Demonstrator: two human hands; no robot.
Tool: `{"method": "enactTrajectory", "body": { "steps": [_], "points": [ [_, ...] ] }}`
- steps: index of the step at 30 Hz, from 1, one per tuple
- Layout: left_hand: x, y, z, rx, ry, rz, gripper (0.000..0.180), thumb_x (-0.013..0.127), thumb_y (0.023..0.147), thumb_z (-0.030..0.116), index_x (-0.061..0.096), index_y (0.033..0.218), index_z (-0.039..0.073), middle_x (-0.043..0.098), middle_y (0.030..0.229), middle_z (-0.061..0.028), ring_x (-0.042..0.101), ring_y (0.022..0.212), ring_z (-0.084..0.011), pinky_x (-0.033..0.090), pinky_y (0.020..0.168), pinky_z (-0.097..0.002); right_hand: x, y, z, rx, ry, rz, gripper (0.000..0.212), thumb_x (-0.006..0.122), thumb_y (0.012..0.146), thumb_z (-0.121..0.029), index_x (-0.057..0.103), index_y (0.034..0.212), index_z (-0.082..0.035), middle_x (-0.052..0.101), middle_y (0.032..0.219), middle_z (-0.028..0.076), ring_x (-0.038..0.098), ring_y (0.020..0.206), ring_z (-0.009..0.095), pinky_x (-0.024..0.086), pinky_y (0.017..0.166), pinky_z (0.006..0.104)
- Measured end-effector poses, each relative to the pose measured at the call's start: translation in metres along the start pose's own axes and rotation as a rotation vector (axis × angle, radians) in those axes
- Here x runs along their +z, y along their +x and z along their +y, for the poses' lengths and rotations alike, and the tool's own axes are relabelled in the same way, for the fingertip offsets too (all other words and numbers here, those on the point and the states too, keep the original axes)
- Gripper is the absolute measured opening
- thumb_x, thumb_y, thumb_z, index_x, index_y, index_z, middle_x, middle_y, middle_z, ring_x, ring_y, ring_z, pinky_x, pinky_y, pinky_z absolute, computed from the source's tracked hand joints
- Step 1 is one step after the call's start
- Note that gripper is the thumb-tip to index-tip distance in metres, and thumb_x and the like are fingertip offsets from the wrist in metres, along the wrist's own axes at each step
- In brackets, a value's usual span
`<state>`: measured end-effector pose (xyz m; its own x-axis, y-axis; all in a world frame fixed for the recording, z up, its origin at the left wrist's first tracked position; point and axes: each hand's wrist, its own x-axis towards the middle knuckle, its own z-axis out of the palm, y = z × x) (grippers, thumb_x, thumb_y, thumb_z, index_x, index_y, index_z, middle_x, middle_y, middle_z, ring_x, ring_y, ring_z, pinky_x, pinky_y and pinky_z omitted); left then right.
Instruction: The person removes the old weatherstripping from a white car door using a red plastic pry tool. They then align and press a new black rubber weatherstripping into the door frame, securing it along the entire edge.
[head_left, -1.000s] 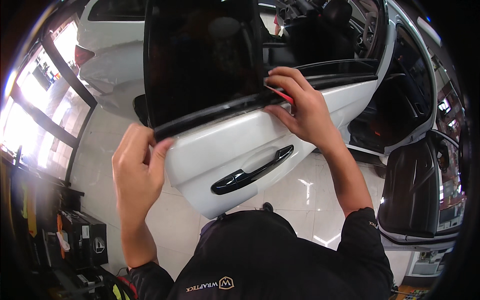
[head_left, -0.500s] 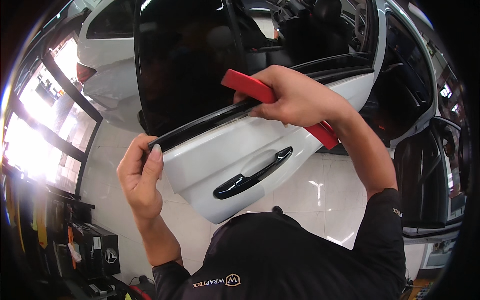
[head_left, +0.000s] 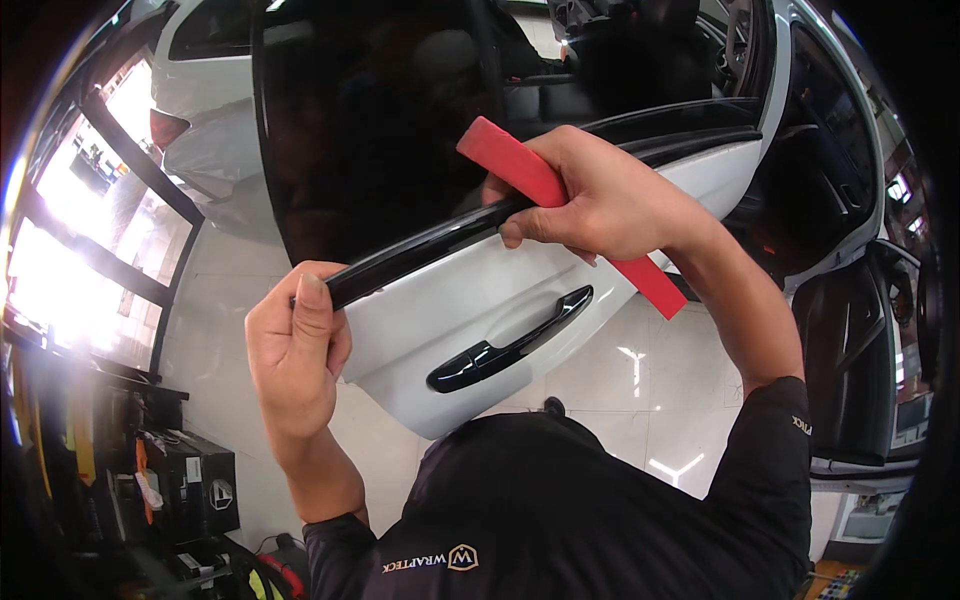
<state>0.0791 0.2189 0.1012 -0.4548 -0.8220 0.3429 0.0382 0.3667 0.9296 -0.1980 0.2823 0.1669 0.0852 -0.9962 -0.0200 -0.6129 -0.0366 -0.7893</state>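
A white car door (head_left: 400, 345) with a glossy black handle (head_left: 510, 342) stands open before me. Along the top edge of its panel, below the dark window glass (head_left: 375, 110), runs a black window trim strip (head_left: 425, 250). My left hand (head_left: 300, 345) is closed around the strip's left end, thumb on the near side. Farther right along the strip, my right hand (head_left: 590, 200) is closed on a long flat red bar (head_left: 510, 160), like a trim pry tool. The right thumb also presses on the strip. The bar slants across the door edge, its middle hidden under the right hand.
The car's dark interior with a seat (head_left: 665, 60) lies beyond the door. Another open door (head_left: 845, 370) is at the right. A white car's rear (head_left: 215, 120) stands at far left. Black boxes (head_left: 195, 480) sit low on the left, on pale floor tiles (head_left: 600, 390).
My left hand has shifted slightly right and wrapped further over the strip's end. The red bar has tilted a little, and more of its lower end shows. The view has shifted slightly.
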Motion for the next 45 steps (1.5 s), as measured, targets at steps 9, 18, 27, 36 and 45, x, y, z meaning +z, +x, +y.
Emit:
{"method": "enactTrajectory", "body": {
  "steps": [9, 18, 27, 36, 45],
  "points": [
    [-0.002, 0.008, -0.014, 0.099, 0.000, 0.004, 0.050, 0.051, 0.106, 0.043, 0.064, 0.099, -0.004, 0.044, 0.058, 0.0035, 0.037, 0.046, -0.0037, 0.025, 0.043, -0.0210, 0.001, -0.007, 0.006, -0.073, -0.021, 0.039, 0.024, 0.063, 0.081, -0.010, 0.065, 0.098, 0.006, 0.057, 0.060, 0.008, 0.058, 0.051, 0.017, 0.048, 0.056, 0.0333],
    [-0.002, 0.009, -0.008, -0.026, -0.039, 0.039, 0.049, 0.054, 0.105, 0.045, 0.064, 0.100, -0.003, 0.045, 0.057, 0.0024, 0.041, 0.045, -0.0047, 0.029, 0.041, -0.0200, -0.007, -0.004, 0.002, -0.045, -0.045, -0.036, 0.026, 0.060, 0.080, -0.007, 0.065, 0.101, 0.008, 0.060, 0.062, 0.010, 0.062, 0.056, 0.019, 0.051, 0.061, 0.0342],
    [0.002, 0.010, -0.007, -0.095, -0.123, 0.096, 0.049, 0.049, 0.107, 0.045, 0.064, 0.103, -0.002, 0.038, 0.057, 0.0025, 0.039, 0.044, -0.0054, 0.027, 0.040, -0.0200, -0.003, -0.007, 0.034, -0.350, 0.025, 0.340, 0.033, 0.057, 0.084, 0.004, 0.066, 0.116, 0.003, 0.073, 0.098, 0.013, 0.071, 0.085, 0.020, 0.055, 0.082, 0.0330],
    [0.008, 0.009, -0.001, -0.147, 0.080, 0.268, 0.051, 0.053, 0.105, 0.046, 0.064, 0.094, -0.003, 0.035, 0.057, 0.0039, 0.029, 0.043, -0.0043, 0.021, 0.039, -0.0216, -0.010, -0.048, 0.088, -0.234, 0.287, 0.635, 0.024, 0.062, 0.090, -0.006, 0.068, 0.112, 0.001, 0.073, 0.094, 0.008, 0.054, 0.054, 0.003, 0.042, 0.043, 0.0185],
    [-0.003, -0.005, 0.009, -0.032, 0.560, 0.189, 0.046, 0.056, 0.104, 0.040, 0.068, 0.086, -0.002, 0.045, 0.064, 0.0024, 0.034, 0.059, -0.0062, 0.029, 0.054, -0.0275, 0.011, -0.059, 0.086, -0.145, 0.404, 0.428, 0.020, 0.065, 0.090, -0.012, 0.069, 0.106, 0.000, 0.061, 0.081, 0.000, 0.053, 0.053, 0.005, 0.043, 0.045, 0.0209]
  ]
}}
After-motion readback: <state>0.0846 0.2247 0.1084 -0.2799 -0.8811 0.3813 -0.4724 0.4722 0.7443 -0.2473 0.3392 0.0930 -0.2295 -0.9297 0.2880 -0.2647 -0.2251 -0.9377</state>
